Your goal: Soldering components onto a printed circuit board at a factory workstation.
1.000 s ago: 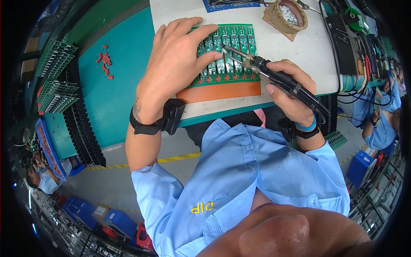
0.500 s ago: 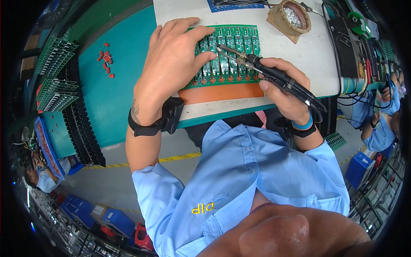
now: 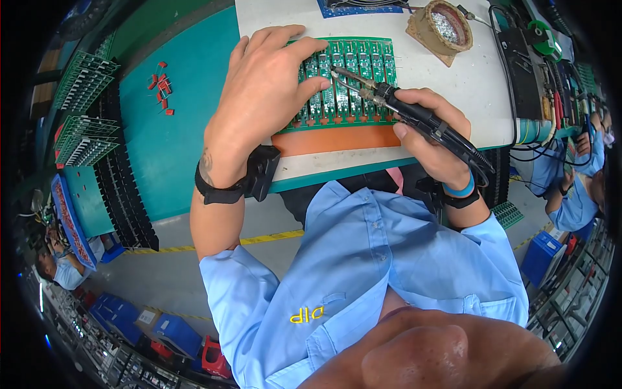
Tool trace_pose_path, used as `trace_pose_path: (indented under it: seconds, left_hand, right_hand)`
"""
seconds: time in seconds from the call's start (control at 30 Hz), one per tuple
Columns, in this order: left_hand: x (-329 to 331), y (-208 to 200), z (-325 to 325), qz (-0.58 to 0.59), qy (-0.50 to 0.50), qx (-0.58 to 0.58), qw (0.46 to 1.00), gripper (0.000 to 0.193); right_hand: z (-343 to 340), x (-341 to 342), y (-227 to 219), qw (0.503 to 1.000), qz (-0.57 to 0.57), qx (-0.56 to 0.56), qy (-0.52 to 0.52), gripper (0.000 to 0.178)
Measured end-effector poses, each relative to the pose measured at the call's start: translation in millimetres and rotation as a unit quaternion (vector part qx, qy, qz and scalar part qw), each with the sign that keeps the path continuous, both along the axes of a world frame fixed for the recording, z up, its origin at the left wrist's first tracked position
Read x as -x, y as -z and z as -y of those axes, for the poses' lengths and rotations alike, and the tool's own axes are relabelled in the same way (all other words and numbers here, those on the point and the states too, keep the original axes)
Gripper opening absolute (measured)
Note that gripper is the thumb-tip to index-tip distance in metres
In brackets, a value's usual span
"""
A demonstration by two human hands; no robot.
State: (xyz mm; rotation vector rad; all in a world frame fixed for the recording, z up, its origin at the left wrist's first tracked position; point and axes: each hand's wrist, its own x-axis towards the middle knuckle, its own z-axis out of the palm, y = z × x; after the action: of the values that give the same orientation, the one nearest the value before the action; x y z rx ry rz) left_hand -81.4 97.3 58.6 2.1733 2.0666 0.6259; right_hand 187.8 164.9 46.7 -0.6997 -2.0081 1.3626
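A panel of green circuit boards lies on the worktop in front of me, several narrow boards side by side with small parts on them. Over its left part rests my left hand, palm down, fingers spread, thumb and index finger touching the boards. My right hand grips a black soldering iron from the right. A thin metal feed tube runs beside its tip, and both reach the boards near my left thumb and index finger. An orange strip shows along the panel's near edge.
Red components with leads lie on the teal mat at left. Upright green boards stand beside a black slotted rack. A round pot sits at back right, near cables and a black box. Other people work at both sides.
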Motion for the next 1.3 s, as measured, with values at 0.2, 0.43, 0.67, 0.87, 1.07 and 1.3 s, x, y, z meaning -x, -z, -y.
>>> trace_pose_path:
  seconds: [0.2,0.43,0.67,0.87,1.07,1.3]
  left_hand:
    - [-1,0,-1,0.001,-0.001,-0.002,1.0,0.046]
    - [2,2,-1,0.003,0.0,0.002,1.0,0.045]
    - [2,1,1,-0.005,0.003,-0.007,1.0,0.046]
    - [7,-7,2,0.005,-0.006,-0.026,1.0,0.046]
    - [12,-6,7,-0.024,-0.013,0.005,1.0,0.046]
    - [10,-4,7,-0.012,-0.022,0.013,1.0,0.047]
  right_hand:
    - [1,-6,-2,1.0,-0.019,-0.008,0.008,0.042]
    - [-5,-46,-2,0.981,-0.033,-0.079,0.172,0.043]
    - [-20,-46,12,0.966,-0.104,-0.04,0.234,0.05]
    - [-1,-14,-4,0.991,-0.087,-0.095,0.02,0.049]
    - [5,6,-3,0.997,-0.036,-0.06,-0.029,0.043]
    - [7,13,-2,1.0,-0.005,0.007,-0.009,0.04]
